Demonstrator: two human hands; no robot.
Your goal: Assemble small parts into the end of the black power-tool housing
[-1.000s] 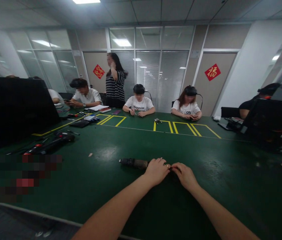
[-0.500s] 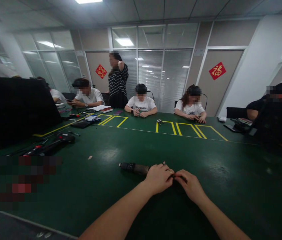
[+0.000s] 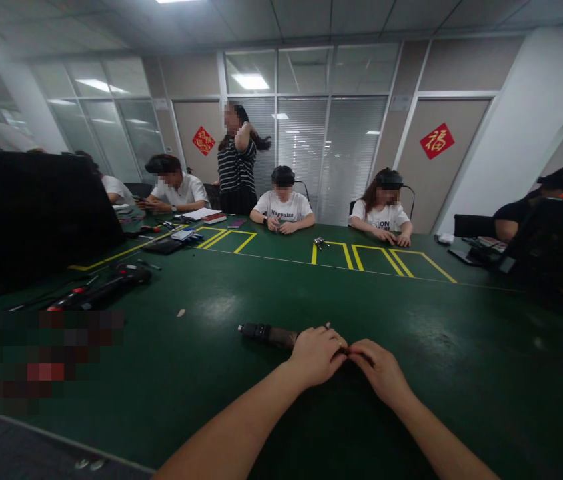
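Observation:
A long dark cylinder with a black ribbed end and a small pale tip [image 3: 261, 332] lies on the green table, pointing left. It looks like a handheld tool, but its exact kind is unclear. My left hand [image 3: 315, 357] is wrapped over its right part from above, with a ring on one finger. My right hand [image 3: 378, 365] meets the left fingertips, its thumb and forefinger pinched together at the cylinder's right end. What the right fingers pinch is too small and shaded to name. A small pale bit shows just above the left knuckles.
Dark tools with red parts [image 3: 106, 287] lie at left near a large black screen [image 3: 36, 217]. A small pale scrap [image 3: 180, 313] rests left of the cylinder. Yellow tape [image 3: 356, 257] marks the far side, with keys [image 3: 320, 243] there. Several people sit across; one person [image 3: 237, 157] stands.
My hands and the cylinder stay nearly in place; the view has shifted slightly. Across the table, the standing person's arm has lowered somewhat and their hair swings out.

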